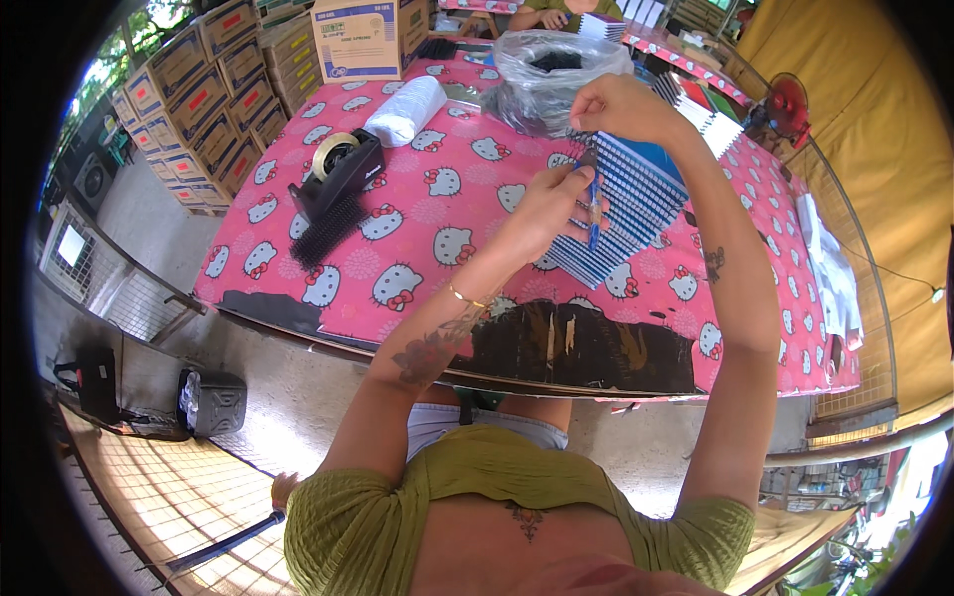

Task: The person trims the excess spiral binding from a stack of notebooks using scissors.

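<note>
A: Grips?
B: Left hand [549, 207] closed around pliers [594, 204]. Right hand [621, 104] narrow, fingertips drawn together just above the pliers' head; can't tell if anything's pinched there.
A: Where are the pliers?
B: Over the left part of the fanned books [636, 204], on the pink cloth [437, 214]. Can't tell if they touch.
A: Containers?
B: Clear bag [527, 99] beyond the hands, dark stuff inside, too blurred to name. Dispenser [350, 184] to the left, holding a tape roll [320, 159]. Carton [360, 45] at the far left of the table, contents hidden.
A: Counts?
B: One pliers, one bag, one dispenser, one tape roll, one white roll [407, 111], one bristly black bundle [328, 233] by the dispenser. One fanned stack; single books too tight to count. One carton on the table; the carton pile [199, 94] behind overlaps, no count.
A: Pliers' direction?
B: Head away from the wearer, handles toward the wearer. Long axis near to far, almost upright in view.
</note>
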### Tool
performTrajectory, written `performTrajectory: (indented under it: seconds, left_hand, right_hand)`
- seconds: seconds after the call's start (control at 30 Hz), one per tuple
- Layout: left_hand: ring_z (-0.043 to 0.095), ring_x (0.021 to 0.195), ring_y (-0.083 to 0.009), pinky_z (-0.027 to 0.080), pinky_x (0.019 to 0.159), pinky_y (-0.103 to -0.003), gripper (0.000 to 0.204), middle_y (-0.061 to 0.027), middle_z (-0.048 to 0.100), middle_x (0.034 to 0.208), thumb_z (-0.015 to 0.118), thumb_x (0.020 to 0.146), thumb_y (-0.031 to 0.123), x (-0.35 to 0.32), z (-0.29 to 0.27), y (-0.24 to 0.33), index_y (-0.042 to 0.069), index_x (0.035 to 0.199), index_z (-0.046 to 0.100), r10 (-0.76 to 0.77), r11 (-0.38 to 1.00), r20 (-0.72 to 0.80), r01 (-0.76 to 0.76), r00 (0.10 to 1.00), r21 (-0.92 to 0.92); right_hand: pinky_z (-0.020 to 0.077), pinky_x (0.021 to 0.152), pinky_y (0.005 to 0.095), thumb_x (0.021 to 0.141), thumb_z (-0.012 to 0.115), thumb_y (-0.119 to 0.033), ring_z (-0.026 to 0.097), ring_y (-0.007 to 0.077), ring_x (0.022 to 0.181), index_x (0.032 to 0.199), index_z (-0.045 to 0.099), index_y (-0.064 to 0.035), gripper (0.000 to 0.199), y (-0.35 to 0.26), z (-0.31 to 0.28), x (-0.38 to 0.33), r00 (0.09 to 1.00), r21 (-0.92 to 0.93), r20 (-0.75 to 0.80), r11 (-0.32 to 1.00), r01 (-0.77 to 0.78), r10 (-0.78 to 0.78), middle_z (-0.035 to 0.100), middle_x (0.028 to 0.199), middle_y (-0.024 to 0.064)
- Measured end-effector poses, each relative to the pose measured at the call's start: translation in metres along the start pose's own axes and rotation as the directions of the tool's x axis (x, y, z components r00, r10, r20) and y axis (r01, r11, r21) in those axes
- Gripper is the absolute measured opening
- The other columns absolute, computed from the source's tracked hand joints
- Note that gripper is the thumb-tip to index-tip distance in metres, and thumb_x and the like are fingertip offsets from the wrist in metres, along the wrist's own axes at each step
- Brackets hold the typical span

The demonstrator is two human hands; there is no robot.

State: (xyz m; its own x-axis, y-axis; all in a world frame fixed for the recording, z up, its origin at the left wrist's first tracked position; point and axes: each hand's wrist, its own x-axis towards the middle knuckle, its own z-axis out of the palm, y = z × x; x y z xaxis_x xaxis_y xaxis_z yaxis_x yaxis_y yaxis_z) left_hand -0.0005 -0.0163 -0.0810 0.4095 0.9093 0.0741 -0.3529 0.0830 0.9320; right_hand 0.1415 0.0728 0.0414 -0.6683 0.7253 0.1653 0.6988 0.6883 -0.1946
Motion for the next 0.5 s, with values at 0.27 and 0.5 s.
performTrajectory:
  seconds: [0.27, 0.5]
  left_hand:
    - [0.063, 0.065, -0.0179, 0.052, 0.05, -0.03, 0.036, -0.0058, 0.057, 0.077, 0.046, 0.1, 0.034, 0.008, 0.005, -0.009, 0.0, 0.108, 0.053, 0.118, 0.993, -0.061, -0.119, 0.991, -0.01]
    - [0.068, 0.075, -0.0223, 0.057, 0.059, -0.034, 0.036, -0.0118, 0.065, 0.088, 0.044, 0.1, 0.033, -0.013, 0.009, -0.012, 0.0, 0.11, 0.053, 0.035, 0.999, -0.028, -0.035, 0.999, 0.005]
  right_hand:
    - [0.0515, 0.069, 0.0324, 0.079, 0.07, -0.024, 0.067, 0.0187, 0.075, 0.089, 0.071, -0.0025, 0.023, -0.003, 0.002, -0.001, 0.999, 0.004, -0.014, 0.999, -0.035, 0.035, 0.07, 0.078, 0.0102]
    - [0.0523, 0.071, 0.0336, 0.082, 0.068, -0.019, 0.068, 0.0199, 0.077, 0.094, 0.071, 0.0, 0.023, -0.001, 0.007, -0.002, 0.993, -0.059, -0.107, 0.997, -0.053, 0.046, 0.071, 0.082, 0.0113]
